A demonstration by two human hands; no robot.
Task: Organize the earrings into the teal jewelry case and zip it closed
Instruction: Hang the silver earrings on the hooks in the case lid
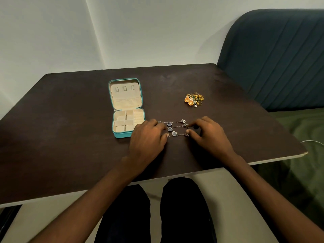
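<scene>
Leftmost, the teal jewelry case lies open flat on the dark brown table, its lid folded back away from the person. The lid's cream lining carries three small hooks in a row above a gathered pocket. The base is cream too, split into several square compartments with a strip of ring rolls along its right side; nothing shows inside them.

Just right of the case, the left hand lies palm down, its knuckles overlapping the case's near right corner in this view. Its fingers curl onto the left ends of the silver drop earrings, with thumb and forefinger nipping the end of the nearest strand.

These earrings are thin silver chains stretched side to side in three close, parallel lines, each set with a blue-violet flower-shaped stone near the middle and a smaller pale cluster at the right end.

The right hand meets them from the other side, fingertips bent down on the right ends, thumb and forefinger pinching the nearest strand's cluster.

Farther back and to the right, well apart from the hands, sits a small heap of gold earrings, with two orange round pieces, green bits and a tiny white flower tangled together.
</scene>
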